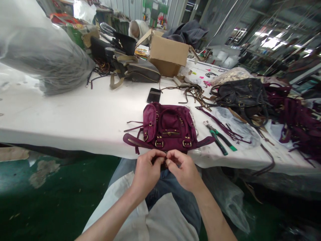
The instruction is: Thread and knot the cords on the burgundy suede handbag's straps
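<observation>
A purple handbag with brass buckles and a front zip lies at the table's near edge. Its zipped strip sticks out to the left. Just below the bag, over my lap, my left hand and my right hand meet fingertip to fingertip. Both are closed in a pinch on something small and dark between them, too small and covered to name. Green-handled pliers rest to the right of the bag. Behind it lies a black phone.
Purple straps, brown cords and a dark grey handbag lie to the right, with more purple bags beyond. A cardboard box and a grey bag stand behind. A large plastic sack fills the back left.
</observation>
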`<state>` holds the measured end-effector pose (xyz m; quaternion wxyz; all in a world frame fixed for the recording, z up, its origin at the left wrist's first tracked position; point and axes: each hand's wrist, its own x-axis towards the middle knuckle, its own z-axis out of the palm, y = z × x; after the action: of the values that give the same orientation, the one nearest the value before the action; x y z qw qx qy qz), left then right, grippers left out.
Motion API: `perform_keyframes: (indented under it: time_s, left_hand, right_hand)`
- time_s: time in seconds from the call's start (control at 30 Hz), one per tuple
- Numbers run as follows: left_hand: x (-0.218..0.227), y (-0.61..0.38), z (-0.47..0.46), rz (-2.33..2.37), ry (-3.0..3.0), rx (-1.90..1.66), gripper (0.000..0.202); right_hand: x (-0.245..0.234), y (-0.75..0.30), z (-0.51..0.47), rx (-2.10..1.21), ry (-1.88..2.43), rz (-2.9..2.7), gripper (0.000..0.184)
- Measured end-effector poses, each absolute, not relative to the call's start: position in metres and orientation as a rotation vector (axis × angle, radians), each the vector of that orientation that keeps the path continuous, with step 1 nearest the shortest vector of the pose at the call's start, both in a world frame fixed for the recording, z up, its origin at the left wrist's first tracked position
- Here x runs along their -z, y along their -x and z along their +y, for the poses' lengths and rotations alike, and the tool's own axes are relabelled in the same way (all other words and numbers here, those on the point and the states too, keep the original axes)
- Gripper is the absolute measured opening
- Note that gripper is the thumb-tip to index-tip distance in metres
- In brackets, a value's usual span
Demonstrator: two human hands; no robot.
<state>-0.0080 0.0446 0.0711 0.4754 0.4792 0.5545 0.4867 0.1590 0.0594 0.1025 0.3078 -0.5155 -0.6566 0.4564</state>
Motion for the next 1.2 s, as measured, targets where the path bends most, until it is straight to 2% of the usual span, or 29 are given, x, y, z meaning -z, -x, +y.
perform_keyframes:
  time_s: [0.1, 0.3, 0.47, 0.7, 0.83, 0.97, 1.2]
  left_hand:
    - [-0.067, 0.008, 0.048, 1.363, -1.166, -1.193, 0.016]
    - [-0.066, 0.007, 0.047, 1.276, -1.118, -1.225, 0.016]
    - [-0.066, 0.006, 0.042, 1.286, -1.146, -1.251, 0.016]
    - [-0.073, 0.004, 0.039, 1.25, -1.262, -1.282, 0.028]
    - [-0.078, 0.004, 0.039, 1.271, -1.354, -1.289, 0.032]
    - [-0.076, 0.007, 0.039, 1.289, -1.441, -1.318, 0.034]
    - [-0.07, 0.009, 0.041, 1.315, -1.474, -1.323, 0.026]
  right_hand:
    - [-0.097, -0.159, 0.057, -1.158, 1.363, -1.665, 0.012]
    - [-0.092, -0.153, 0.045, -0.642, 1.3, -1.657, 0.01]
    - [-0.096, -0.151, 0.041, -0.491, 1.237, -1.792, 0.017]
    - [-0.093, -0.146, 0.033, -0.054, 1.289, -1.959, 0.027]
    - [-0.092, -0.143, 0.035, 0.134, 1.303, -2.023, 0.026]
    - [-0.095, -0.144, 0.045, 0.054, 1.218, -2.067, 0.029]
    - [-0.107, -0.153, 0.058, -0.447, 1.144, -1.947, 0.029]
